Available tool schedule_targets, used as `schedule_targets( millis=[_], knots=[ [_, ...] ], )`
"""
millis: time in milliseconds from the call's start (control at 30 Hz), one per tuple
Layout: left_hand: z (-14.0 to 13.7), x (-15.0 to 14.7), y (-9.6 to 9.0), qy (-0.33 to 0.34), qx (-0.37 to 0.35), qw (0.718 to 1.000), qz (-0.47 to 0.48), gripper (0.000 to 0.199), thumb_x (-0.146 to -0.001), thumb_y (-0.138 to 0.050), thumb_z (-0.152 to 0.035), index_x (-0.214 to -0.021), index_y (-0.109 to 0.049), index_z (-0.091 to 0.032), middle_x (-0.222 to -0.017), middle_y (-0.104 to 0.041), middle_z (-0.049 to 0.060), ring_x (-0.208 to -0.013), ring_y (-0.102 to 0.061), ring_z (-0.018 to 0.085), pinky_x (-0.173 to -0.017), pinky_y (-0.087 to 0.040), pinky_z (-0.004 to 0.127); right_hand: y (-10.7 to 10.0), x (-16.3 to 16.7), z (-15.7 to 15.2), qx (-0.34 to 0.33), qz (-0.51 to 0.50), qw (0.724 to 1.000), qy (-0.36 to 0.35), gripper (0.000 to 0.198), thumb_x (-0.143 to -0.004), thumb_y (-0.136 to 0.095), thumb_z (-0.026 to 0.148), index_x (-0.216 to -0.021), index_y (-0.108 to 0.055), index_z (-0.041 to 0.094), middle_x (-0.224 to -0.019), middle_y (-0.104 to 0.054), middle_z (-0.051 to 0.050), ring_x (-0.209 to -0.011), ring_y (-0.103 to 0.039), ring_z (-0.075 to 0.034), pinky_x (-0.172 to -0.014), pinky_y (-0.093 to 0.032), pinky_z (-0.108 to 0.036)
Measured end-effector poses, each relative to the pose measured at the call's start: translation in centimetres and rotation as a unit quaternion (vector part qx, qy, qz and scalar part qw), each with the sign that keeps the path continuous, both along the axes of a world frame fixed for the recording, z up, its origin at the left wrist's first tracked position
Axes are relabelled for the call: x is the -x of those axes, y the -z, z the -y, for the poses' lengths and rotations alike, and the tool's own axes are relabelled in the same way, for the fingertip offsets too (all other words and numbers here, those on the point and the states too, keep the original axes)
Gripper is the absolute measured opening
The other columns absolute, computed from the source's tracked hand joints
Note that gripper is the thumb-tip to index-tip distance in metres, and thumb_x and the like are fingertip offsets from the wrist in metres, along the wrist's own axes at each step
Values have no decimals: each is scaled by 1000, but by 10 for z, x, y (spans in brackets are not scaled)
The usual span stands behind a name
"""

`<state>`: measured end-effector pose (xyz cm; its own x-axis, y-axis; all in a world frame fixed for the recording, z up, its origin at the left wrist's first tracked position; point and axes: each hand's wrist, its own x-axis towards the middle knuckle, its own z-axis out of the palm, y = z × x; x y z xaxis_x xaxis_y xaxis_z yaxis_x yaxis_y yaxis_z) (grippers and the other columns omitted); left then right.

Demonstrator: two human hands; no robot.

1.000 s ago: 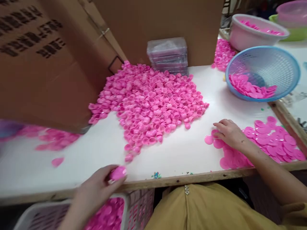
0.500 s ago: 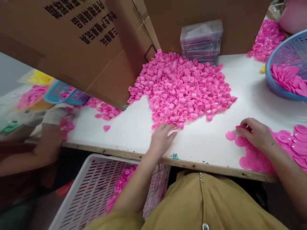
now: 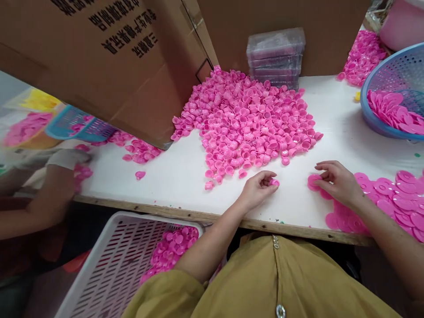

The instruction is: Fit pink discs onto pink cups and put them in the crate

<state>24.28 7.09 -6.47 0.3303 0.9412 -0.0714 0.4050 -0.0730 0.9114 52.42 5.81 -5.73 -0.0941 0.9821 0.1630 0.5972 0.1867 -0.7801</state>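
A small pink toy cup [image 3: 274,182] is pinched in the fingertips of my left hand [image 3: 256,191], just in front of the cup pile. My right hand [image 3: 341,182] is over the near right part of the table, thumb and index finger apart. Beneath its thumb tip lies a pink toy saucer [image 3: 313,181], touching or nearly touching it. More flat pink saucers [image 3: 384,205] spread under and to the right of this hand, overlapping. A large pile of pink toy cups [image 3: 248,119] fills the middle of the white table [image 3: 179,176].
Cardboard boxes [image 3: 132,88] stand at the back and left. Wrapped clear packs [image 3: 276,57] are stacked behind the pile. A blue basket [image 3: 367,110] holds saucers at right. A white crate [image 3: 109,247] with pink pieces sits below the table edge. A co-worker's gloved hand [image 3: 68,158] is at left.
My left hand has left the pile's front edge and moved right with a cup. My right hand has opened from the saucer it pinched. The view has shifted slightly.
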Motion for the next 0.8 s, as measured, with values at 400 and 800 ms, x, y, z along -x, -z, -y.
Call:
schedule_targets(
  millis=[400, 800],
  knots=[
    [-7, -11, 6, 112, -135, 971, -160, 24, -83, -66, -31, -104, -73, -22, -90, -62, 5, -88, -58, 19, -83, -48, 32, -16, 70, -13, 292, -103, 950, -42, 30, -74, -72, 45, -75, -58, 19, -59, -61, 0, -53, -58, -13, -46, -45, -23],
    [-11, -12, 7, 119, -124, 975, -139, 19, -79, -69, -34, -90, -72, -19, -82, -63, 4, -81, -59, 18, -77, -47, 31, -13, 93, -27, 389, -58, 919, -30, 23, -78, -73, 30, -73, -54, 18, -49, -61, 2, -40, -58, -10, -34, -40, -17]
  ],
)
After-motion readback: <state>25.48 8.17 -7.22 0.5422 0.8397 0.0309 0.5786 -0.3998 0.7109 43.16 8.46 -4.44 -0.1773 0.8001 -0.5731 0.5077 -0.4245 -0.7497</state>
